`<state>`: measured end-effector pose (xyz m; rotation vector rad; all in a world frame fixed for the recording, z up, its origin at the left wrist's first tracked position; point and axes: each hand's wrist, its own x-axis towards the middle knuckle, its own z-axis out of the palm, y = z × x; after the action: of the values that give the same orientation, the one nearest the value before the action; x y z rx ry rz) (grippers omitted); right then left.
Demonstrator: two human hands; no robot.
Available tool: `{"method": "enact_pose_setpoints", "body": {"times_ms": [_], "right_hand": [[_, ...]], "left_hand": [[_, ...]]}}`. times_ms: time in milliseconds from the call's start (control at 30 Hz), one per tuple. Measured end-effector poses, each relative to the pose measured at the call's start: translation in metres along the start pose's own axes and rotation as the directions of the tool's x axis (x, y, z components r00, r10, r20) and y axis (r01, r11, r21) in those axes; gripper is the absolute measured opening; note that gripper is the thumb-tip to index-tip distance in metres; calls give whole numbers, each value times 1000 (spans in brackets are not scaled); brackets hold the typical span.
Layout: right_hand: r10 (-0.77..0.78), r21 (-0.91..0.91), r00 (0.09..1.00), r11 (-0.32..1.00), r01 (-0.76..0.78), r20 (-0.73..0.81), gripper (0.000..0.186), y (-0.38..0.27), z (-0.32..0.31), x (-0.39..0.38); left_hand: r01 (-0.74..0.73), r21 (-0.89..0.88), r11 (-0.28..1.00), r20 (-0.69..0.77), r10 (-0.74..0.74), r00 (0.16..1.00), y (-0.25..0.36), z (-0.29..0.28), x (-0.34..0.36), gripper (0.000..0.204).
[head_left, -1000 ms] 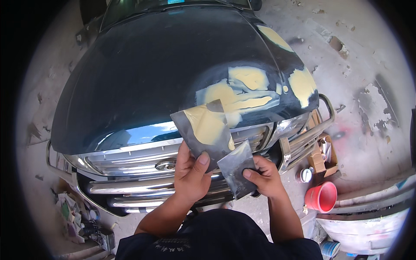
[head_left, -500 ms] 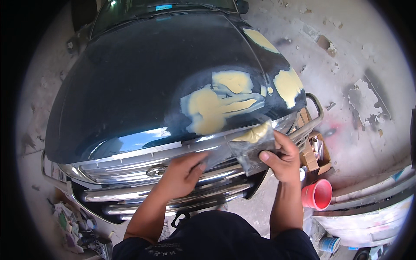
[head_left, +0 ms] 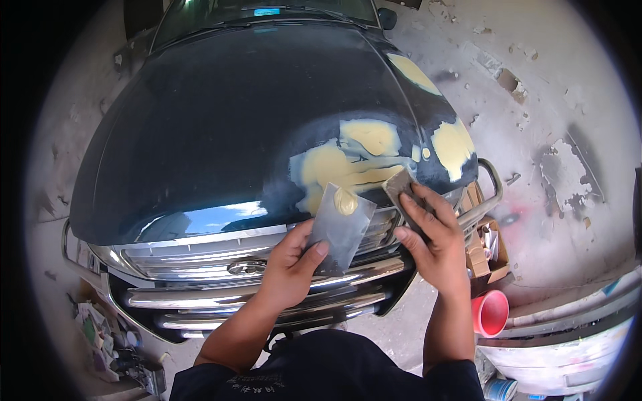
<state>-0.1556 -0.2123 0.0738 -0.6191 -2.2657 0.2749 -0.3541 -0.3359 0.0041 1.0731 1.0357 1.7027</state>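
Note:
My left hand (head_left: 289, 271) grips a flat grey putty spreader (head_left: 342, 237), thumb on its face. A dollop of yellow body filler (head_left: 346, 202) sits near its far end. Pinched between the thumb and fingers of my right hand (head_left: 436, 250) is a second, darker putty spreader (head_left: 401, 187), tilted and apart from the first. Both are held above the front edge of a dark car hood (head_left: 207, 127). Yellow filler patches (head_left: 324, 166) cover the hood's right front area, partly hidden behind the spreaders. More filler (head_left: 453, 150) lies on the right fender.
Below my hands are the chrome grille (head_left: 194, 260) and a tubular guard bar (head_left: 493, 175). Cardboard boxes (head_left: 500, 244) and a red bucket (head_left: 493, 313) stand at the right, near a pale, paint-marked panel (head_left: 562, 364). Piled clutter (head_left: 100, 334) lies at the lower left.
The filler dollop has passed from the right spreader to the left one. My left hand has turned its spreader face up and moved right; the right spreader has tilted upward.

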Motion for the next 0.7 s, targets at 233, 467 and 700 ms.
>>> {"method": "enact_pose_setpoints", "body": {"times_ms": [233,467,700], "right_hand": [[-121,-212,972,963,164,203,38,-41,22,1],[56,-132,991,990,-39,122,33,27,14,47],[254,-456,837,890,-6,485,40,61,34,156]], "left_hand": [[-82,320,944,-97,119,988,-4,3,2,37],[-356,437,826,-192,472,860,-13,-21,-6,36],[-153,-70,986,-194,137,972,-59,-58,-33,38]]}}
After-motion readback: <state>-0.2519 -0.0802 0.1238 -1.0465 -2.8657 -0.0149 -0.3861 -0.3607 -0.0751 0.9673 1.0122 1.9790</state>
